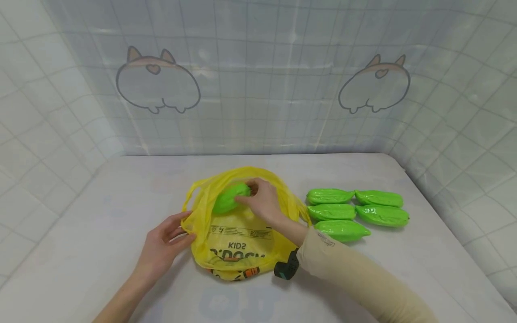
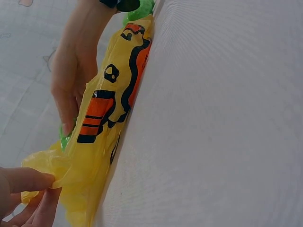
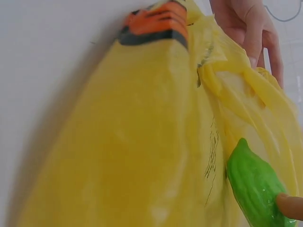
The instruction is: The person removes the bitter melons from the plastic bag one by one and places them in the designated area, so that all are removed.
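A thin yellow plastic bag [image 1: 242, 229] with dark and orange print lies on the table, its mouth spread wide. My left hand [image 1: 163, 244] pinches the bag's left edge between thumb and fingers, as the left wrist view also shows. Within the bag's opening, my right hand [image 1: 262, 199] grips one end of a glossy bright green, ridged vegetable resembling a bitter melon [image 1: 230, 198]. In the right wrist view the green vegetable [image 3: 255, 184] has its pointed tip toward the bag, with one fingertip on its side.
Several similar green vegetables [image 1: 381, 216] lie in two columns right of the bag, partly behind the right sleeve [image 1: 355, 273]. A white table [image 1: 81, 251] carries everything. A tile-patterned sheet [image 1: 266, 89] with cartoon animal drawings rises behind and at both sides.
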`<state>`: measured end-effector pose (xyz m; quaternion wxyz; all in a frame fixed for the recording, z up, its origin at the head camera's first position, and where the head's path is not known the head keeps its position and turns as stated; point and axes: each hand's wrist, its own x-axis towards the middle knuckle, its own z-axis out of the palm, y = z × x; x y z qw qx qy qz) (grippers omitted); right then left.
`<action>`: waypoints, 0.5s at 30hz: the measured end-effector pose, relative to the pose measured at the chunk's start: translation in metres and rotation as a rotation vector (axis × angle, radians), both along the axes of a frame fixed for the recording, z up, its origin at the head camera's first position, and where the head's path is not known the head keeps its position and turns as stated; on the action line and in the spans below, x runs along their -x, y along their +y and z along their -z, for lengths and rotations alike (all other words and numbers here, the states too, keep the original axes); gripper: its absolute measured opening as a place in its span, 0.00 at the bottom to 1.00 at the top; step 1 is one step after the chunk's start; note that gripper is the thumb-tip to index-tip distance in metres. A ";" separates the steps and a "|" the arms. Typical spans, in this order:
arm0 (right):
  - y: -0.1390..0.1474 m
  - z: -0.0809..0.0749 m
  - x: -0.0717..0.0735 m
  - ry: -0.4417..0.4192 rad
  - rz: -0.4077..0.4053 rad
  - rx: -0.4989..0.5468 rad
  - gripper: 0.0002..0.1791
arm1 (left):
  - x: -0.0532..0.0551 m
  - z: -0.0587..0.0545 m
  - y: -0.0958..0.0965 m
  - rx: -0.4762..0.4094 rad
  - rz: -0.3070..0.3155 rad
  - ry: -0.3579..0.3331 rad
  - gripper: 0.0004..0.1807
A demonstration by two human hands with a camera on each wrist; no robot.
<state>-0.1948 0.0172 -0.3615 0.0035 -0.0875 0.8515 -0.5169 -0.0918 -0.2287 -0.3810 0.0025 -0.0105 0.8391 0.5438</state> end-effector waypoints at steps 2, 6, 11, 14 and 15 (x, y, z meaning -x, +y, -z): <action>0.004 0.000 -0.002 0.008 -0.005 -0.007 0.26 | 0.000 0.000 0.000 -0.002 0.001 0.004 0.33; 0.010 0.000 -0.006 0.028 -0.009 -0.039 0.26 | 0.001 0.000 0.000 0.005 0.000 0.000 0.33; 0.015 -0.001 -0.012 0.059 -0.011 -0.074 0.26 | 0.001 0.000 0.000 0.032 -0.004 -0.002 0.33; 0.018 -0.001 -0.016 0.069 -0.013 -0.082 0.26 | 0.001 0.000 0.000 0.050 -0.004 0.007 0.33; 0.019 -0.001 -0.017 0.067 -0.015 -0.080 0.26 | 0.001 0.000 0.000 0.050 -0.003 0.008 0.33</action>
